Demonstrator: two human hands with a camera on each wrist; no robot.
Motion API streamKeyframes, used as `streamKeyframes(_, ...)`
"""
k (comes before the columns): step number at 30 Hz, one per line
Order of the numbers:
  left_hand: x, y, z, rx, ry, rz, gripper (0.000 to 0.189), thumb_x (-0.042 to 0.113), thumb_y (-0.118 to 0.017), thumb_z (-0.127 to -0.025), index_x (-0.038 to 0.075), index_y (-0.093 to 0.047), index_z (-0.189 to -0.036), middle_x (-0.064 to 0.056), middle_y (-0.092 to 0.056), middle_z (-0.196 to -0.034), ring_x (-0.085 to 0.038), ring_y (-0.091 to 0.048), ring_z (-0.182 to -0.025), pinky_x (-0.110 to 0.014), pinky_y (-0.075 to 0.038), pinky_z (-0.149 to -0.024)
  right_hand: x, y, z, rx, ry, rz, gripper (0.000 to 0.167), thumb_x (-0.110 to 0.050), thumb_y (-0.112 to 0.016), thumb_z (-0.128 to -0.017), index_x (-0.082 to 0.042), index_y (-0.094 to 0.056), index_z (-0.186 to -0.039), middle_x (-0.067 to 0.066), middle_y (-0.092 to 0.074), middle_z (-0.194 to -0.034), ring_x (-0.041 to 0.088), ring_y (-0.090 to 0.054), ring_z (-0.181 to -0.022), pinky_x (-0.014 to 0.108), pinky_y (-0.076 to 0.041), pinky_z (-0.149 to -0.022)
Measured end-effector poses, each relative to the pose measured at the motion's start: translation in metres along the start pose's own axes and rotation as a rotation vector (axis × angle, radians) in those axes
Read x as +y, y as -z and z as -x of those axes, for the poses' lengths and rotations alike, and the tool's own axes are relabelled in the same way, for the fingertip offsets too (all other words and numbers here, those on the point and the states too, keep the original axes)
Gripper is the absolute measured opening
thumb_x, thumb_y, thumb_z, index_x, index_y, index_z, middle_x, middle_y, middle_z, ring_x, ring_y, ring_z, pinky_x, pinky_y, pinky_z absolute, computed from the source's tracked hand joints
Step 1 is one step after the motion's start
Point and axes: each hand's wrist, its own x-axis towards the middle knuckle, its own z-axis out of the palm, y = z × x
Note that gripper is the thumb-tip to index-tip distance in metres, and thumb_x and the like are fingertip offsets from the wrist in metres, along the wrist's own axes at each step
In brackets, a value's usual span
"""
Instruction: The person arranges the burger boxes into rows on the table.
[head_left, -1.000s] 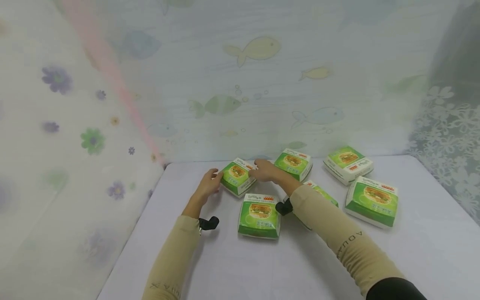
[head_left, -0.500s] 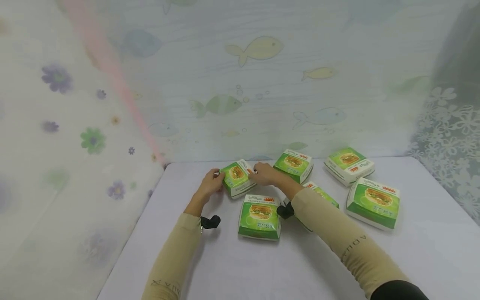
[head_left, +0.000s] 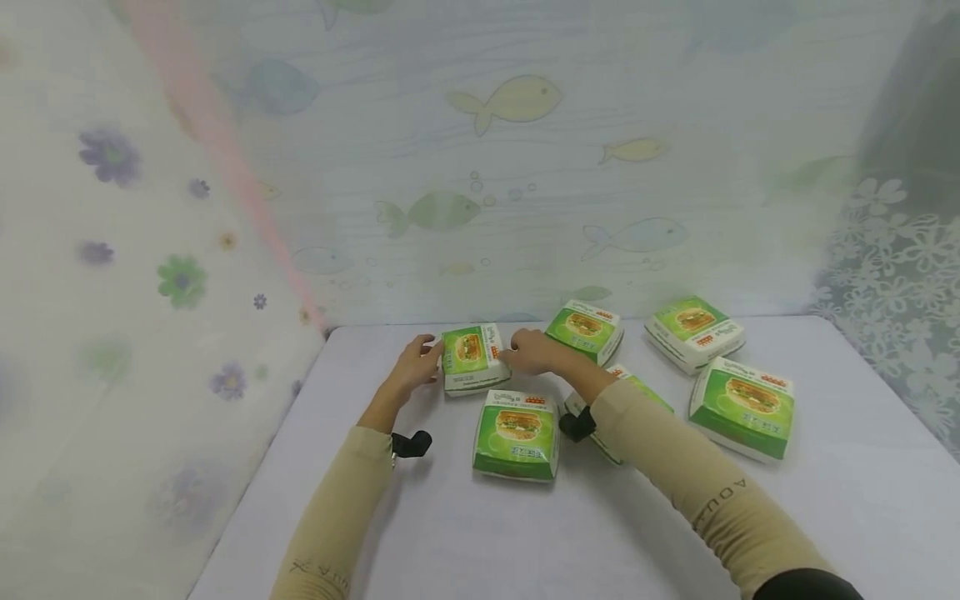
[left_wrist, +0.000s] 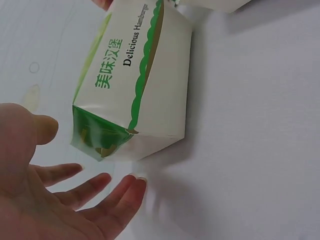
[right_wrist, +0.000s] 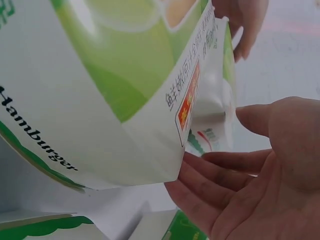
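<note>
In the head view a green and white hamburger box lies at the back left, between both hands. My left hand is at its left side; in the left wrist view its thumb and fingers spread around the near corner with a gap. At the box's right edge is my right hand, fingers loosely bent. The right wrist view shows that palm with the thumb standing away from the fingers. A second hamburger box lies just in front and fills much of the right wrist view.
More hamburger boxes lie to the right: one at the back, one partly under the right sleeve, one at the back right and one at the right. A white cloth covers the table; a fish-printed curtain hangs behind.
The box between the hands has turned clockwise, its red-lettered white band now along the right side. The left fingers have drawn slightly away from it. The other boxes have not moved.
</note>
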Motion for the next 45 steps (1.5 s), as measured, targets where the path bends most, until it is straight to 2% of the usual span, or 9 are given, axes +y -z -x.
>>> streamKeyframes(6,0.002,-0.003,0.009,-0.046,-0.023,-0.001,0.059,0.036,-0.045,-0.11,0.004,-0.032,-0.158,-0.026,-0.039,-0.155,-0.039,-0.056,-0.127,-0.044,-0.054,-0.099,0.002,0.002,0.005,0.004,0.013,0.002,0.041,-0.026,-0.046,-0.109,0.006,-0.062,-0.128,0.019,-0.065,-0.12,0.026,-0.064,-0.099,0.04,-0.054,-0.084)
streamKeyframes(8,0.002,-0.005,0.009,-0.048,-0.03,-0.017,0.058,0.035,-0.045,-0.11,0.005,-0.034,-0.157,-0.025,-0.04,-0.155,-0.038,-0.054,-0.13,-0.045,-0.054,-0.099,0.001,0.001,0.004,0.0,0.007,0.003,0.038,-0.026,-0.048,-0.108,0.004,-0.064,-0.125,0.017,-0.066,-0.117,0.026,-0.063,-0.1,0.039,-0.053,-0.084)
streamKeyframes(12,0.002,-0.007,0.003,-0.046,-0.035,-0.06,0.055,0.035,-0.042,-0.11,0.007,-0.036,-0.157,-0.021,-0.042,-0.156,-0.034,-0.049,-0.135,-0.045,-0.051,-0.099,0.001,-0.006,0.002,-0.015,0.026,-0.01,0.032,-0.025,-0.051,-0.107,0.0,-0.07,-0.111,0.007,-0.065,-0.093,0.018,-0.056,-0.079,0.031,-0.048,-0.069)
streamKeyframes(17,0.002,-0.005,-0.001,-0.059,-0.052,-0.075,0.053,0.033,-0.039,-0.111,0.007,-0.038,-0.157,-0.02,-0.044,-0.155,-0.033,-0.049,-0.133,-0.044,-0.05,-0.097,0.001,-0.006,0.003,0.005,0.041,0.01,0.031,-0.025,-0.052,-0.107,-0.001,-0.071,-0.11,0.006,-0.066,-0.093,0.016,-0.056,-0.076,0.029,-0.047,-0.067)
streamKeyframes(22,0.002,0.001,0.006,-0.044,-0.05,-0.075,0.054,0.036,-0.041,-0.11,0.007,-0.04,-0.155,-0.023,-0.044,-0.153,-0.035,-0.052,-0.13,-0.043,-0.053,-0.093,0.002,0.001,0.003,0.077,0.026,0.009,0.037,-0.024,-0.049,-0.107,0.006,-0.059,-0.126,0.021,-0.063,-0.122,0.031,-0.063,-0.104,0.042,-0.053,-0.087)
streamKeyframes(28,-0.003,0.004,0.014,-0.036,-0.045,-0.05,0.055,0.036,-0.044,-0.11,0.004,-0.04,-0.154,-0.026,-0.046,-0.15,-0.036,-0.057,-0.121,-0.04,-0.057,-0.087,0.003,0.002,-0.004,0.088,-0.01,-0.047,0.062,-0.028,-0.047,-0.108,0.01,-0.031,-0.154,0.029,-0.037,-0.157,0.043,-0.035,-0.146,0.052,-0.033,-0.118)
streamKeyframes(31,-0.004,0.002,0.017,-0.051,-0.043,-0.006,0.055,0.033,-0.045,-0.109,0.001,-0.039,-0.154,-0.028,-0.047,-0.148,-0.035,-0.06,-0.117,-0.038,-0.058,-0.087,0.003,0.001,-0.006,0.067,0.005,-0.04,0.06,-0.028,-0.048,-0.108,0.009,-0.033,-0.153,0.028,-0.041,-0.154,0.041,-0.039,-0.144,0.051,-0.036,-0.116)
streamKeyframes(38,0.002,-0.003,0.009,-0.034,-0.045,0.016,0.05,0.029,-0.045,-0.11,0.001,-0.043,-0.151,-0.025,-0.046,-0.149,-0.034,-0.062,-0.116,-0.037,-0.059,-0.089,0.008,-0.002,-0.001,0.093,0.076,0.014,0.031,-0.021,-0.052,-0.107,0.005,-0.055,-0.124,0.022,-0.062,-0.122,0.034,-0.061,-0.111,0.048,-0.051,-0.093)
streamKeyframes(45,0.006,-0.004,-0.003,-0.058,-0.052,-0.025,0.048,0.03,-0.042,-0.111,0.001,-0.047,-0.149,-0.022,-0.051,-0.147,-0.032,-0.059,-0.122,-0.039,-0.058,-0.091,0.009,-0.004,0.006,0.1,0.067,0.066,0.039,-0.023,-0.054,-0.107,0.008,-0.054,-0.132,0.024,-0.062,-0.127,0.035,-0.061,-0.112,0.047,-0.052,-0.095)
